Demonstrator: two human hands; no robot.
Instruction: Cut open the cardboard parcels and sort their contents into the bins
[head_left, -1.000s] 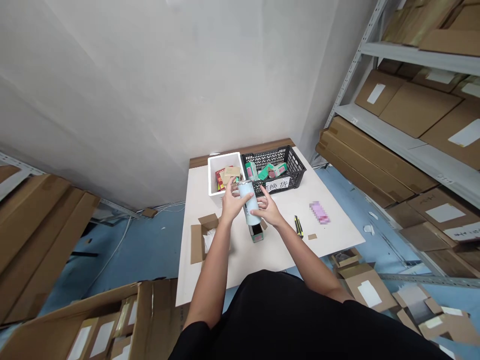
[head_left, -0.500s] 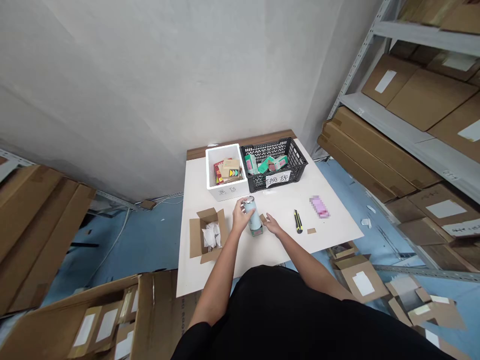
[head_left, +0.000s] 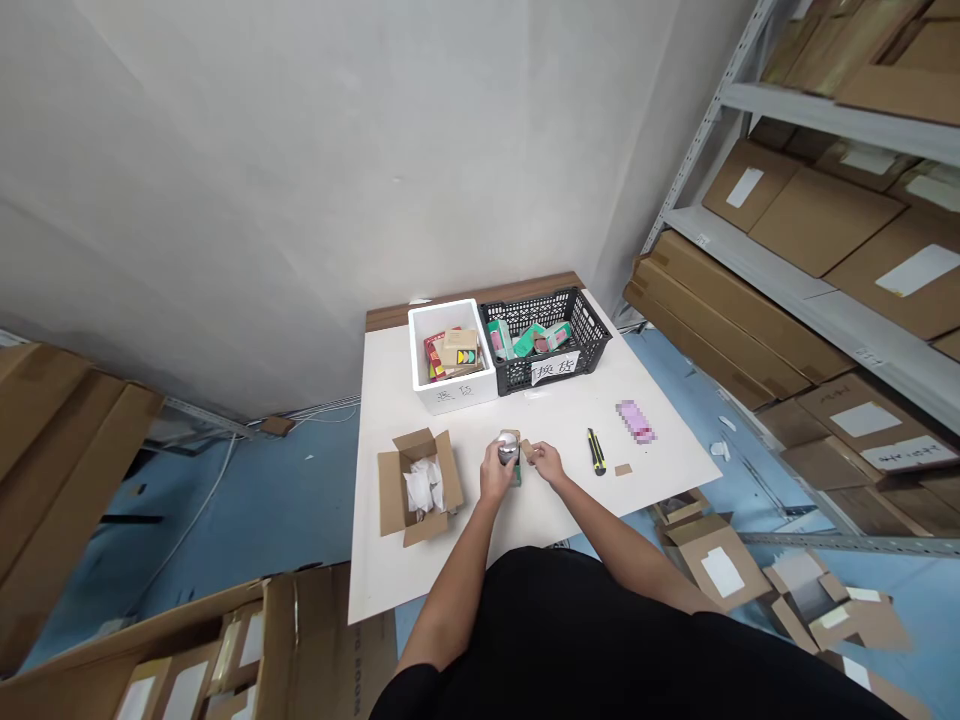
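The silver top of a light blue tumbler shows above a small green box, with most of its body hidden inside. My left hand is closed around the tumbler's top from the left. On the right, my right hand pinches a brown cardboard flap of the box. An open brown carton with crumpled white paper in it stands left of my hands. A black and yellow box cutter lies to their right.
At the back of the table stand a white foam bin with flat packages and a black crate with green boxes. A blurred pink item and a cardboard scrap lie at right. Shelves flank the table.
My left hand has pushed the tumbler down, so its blue body has gone from sight and its silver top sits low at the box. My right hand remains at the flap.
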